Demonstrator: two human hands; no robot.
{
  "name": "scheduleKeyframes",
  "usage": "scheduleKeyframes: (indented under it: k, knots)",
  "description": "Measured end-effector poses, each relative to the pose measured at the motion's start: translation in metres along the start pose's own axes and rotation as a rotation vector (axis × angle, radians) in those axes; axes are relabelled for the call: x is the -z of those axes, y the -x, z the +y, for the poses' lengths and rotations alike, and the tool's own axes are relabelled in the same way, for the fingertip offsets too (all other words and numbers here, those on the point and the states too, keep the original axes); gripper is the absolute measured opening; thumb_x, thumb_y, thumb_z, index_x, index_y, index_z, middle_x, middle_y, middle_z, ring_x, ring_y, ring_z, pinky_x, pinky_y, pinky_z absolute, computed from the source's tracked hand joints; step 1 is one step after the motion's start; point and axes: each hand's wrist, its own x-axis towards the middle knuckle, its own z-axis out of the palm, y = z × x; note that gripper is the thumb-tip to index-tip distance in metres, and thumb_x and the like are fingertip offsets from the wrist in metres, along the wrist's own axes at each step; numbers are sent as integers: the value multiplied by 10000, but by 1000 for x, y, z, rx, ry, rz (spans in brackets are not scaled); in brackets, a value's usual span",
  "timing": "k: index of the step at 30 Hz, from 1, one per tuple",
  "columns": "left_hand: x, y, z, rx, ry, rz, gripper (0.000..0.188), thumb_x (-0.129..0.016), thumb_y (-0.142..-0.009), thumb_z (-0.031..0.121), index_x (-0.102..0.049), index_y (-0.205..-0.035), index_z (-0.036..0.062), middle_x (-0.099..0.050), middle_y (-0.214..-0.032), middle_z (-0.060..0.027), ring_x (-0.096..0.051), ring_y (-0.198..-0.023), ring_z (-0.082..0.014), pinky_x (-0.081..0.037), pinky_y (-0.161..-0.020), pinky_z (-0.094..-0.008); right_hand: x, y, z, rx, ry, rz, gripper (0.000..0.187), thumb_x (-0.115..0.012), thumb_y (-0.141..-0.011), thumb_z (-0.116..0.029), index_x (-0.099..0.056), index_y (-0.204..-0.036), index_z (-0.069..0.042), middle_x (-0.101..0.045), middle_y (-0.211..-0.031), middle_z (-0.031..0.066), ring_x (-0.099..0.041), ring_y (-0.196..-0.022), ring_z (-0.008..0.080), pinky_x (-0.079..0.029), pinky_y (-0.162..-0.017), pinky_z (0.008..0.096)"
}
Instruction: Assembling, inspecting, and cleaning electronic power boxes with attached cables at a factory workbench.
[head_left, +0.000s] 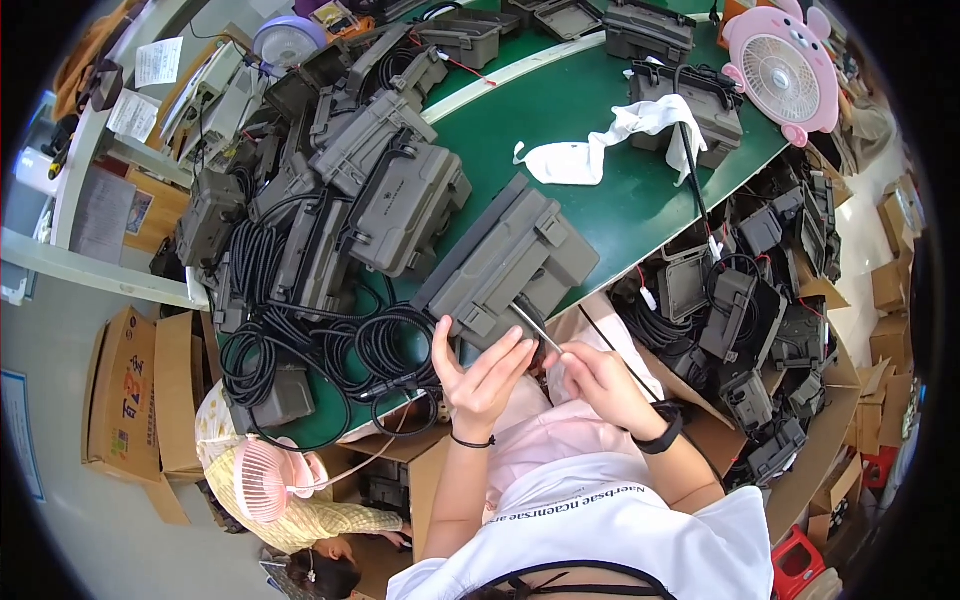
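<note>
A dark grey plastic case (515,260) with latches lies at the table's near edge, directly in front of me. My left hand (482,385) is at its near side, fingers stretched out and thumb apart, fingertips against the case. Between the fingers of my right hand (605,385) is a thin grey rod (536,328); its far end reaches the near side of the case. I cannot make out what kind of rod it is. A similar closed case (405,208) lies just to the left.
Several more cases and coiled black cables (262,262) crowd the left of the green table (560,90). A white cloth (565,163) and a pink fan (783,75) are at the far right. Cartons with cases (735,330) stand to the right. Another person (330,520) bends at lower left.
</note>
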Motion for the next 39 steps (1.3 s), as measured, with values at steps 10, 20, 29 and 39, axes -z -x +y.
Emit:
scheduleKeyframes:
  k: [10,20,29,39]
  knots:
    - [11,-9,-13,88,100,-54,224,-916,-615,121,-800,-805,141,-762,-905,26,-562,-1206,-363,-340,-1135,-576,-12,-7,-4,-210,-323,-95,212,-450,-1061,-144,-624,-1064,-23,-493,-594,-4,-455,-537,66,-404,-533,251]
    - [13,-18,-10,157,77,-78,228,-907,-622,111,-807,-822,154,-768,-937,29,-521,-1269,-366,-344,-1142,-529,-27,-10,2,183,223,255,139,-561,-991,-76,-623,-1099,-16,-631,-655,111,-631,-555,248,-483,-543,346]
    - [17,-17,-17,164,120,-88,238,-904,-613,100,-806,-824,149,-769,-940,28,-504,-1291,-390,-348,-1144,-511,2,-18,-4,-467,-1026,-406,278,-445,-1086,-312,-558,-1027,-65,-399,-592,-56,-310,-464,24,-316,-409,193]
    - [31,-32,-38,234,296,-171,245,-867,-643,76,-787,-874,87,-768,-976,-81,-579,-1247,-384,-362,-1126,-544,7,-10,-13,78,-247,-67,183,-508,-1044,-165,-622,-1001,-28,-584,-739,3,-532,-623,71,-436,-591,227]
